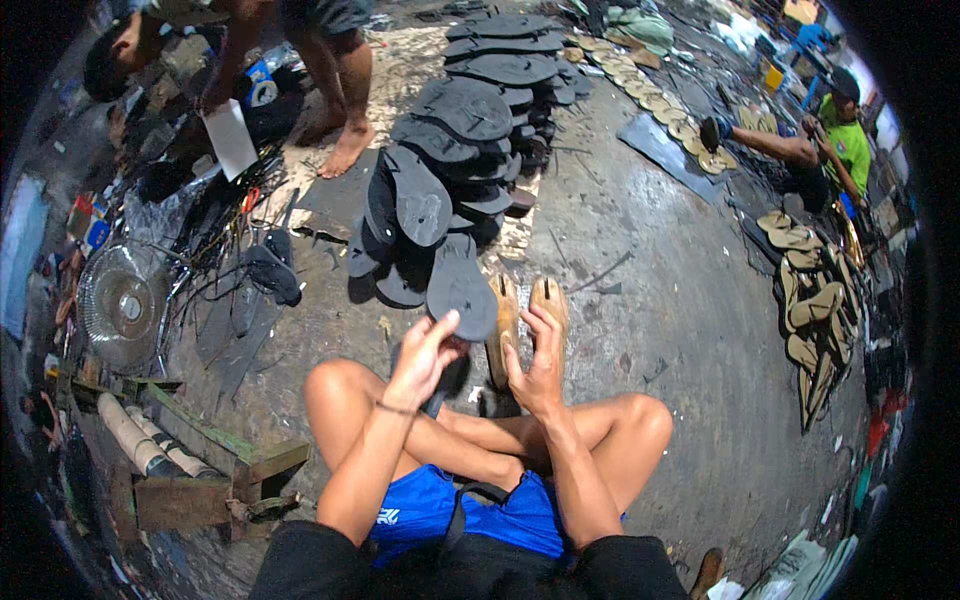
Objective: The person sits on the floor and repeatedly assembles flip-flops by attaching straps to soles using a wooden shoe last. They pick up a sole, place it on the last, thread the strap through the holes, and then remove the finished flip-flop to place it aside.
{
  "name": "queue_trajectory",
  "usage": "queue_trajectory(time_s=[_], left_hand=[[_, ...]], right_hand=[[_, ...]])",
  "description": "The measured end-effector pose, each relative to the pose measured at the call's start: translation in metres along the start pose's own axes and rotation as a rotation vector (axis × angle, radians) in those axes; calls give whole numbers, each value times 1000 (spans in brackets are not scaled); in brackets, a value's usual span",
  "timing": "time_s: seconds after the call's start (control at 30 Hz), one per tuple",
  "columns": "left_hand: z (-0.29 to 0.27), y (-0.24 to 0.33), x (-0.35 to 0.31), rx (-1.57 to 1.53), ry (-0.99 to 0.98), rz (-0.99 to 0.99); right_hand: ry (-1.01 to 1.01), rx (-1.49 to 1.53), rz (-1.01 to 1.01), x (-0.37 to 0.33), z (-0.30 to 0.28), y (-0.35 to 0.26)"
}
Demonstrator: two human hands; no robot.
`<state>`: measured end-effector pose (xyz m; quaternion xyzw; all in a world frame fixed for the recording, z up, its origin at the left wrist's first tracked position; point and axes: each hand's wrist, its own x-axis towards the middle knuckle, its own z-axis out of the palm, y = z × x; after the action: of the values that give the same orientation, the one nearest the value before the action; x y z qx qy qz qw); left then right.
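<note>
My left hand (pixel 425 365) pinches the near end of a black sandal sole (pixel 460 295), thumb on top. The sole's far end reaches the foot of the stacked black soles (pixel 425 200). Just to the right, two pale brown foot-shaped wooden lasts stand side by side: a left last (pixel 504 300) and a right last (pixel 550 298), each slotted near its far end. My right hand (pixel 540 368) closes round the right last, with its thumb on the side facing the left one. The lasts' lower parts are partly hidden by my hand.
A wire-guarded fan (pixel 128 308) and a wooden frame (pixel 190 500) stand at left. A bent-over person (pixel 340 80) works at upper left; another person (pixel 850 145) sits at far right. Tan sandals (pixel 815 310) lie in a heap at right, near a blue-grey sheet (pixel 668 155).
</note>
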<state>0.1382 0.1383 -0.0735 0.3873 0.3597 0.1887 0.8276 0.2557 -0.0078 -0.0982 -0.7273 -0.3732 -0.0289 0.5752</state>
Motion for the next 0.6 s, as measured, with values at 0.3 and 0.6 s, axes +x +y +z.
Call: queue_trajectory(time_s=[0.3, 0.6], left_hand=[[6, 44, -131, 901, -38, 811], [10, 76, -190, 1133, -504, 725]], right_hand=[[-334, 236, -249, -4, -70, -59], [-573, 378, -265, -32, -85, -125]])
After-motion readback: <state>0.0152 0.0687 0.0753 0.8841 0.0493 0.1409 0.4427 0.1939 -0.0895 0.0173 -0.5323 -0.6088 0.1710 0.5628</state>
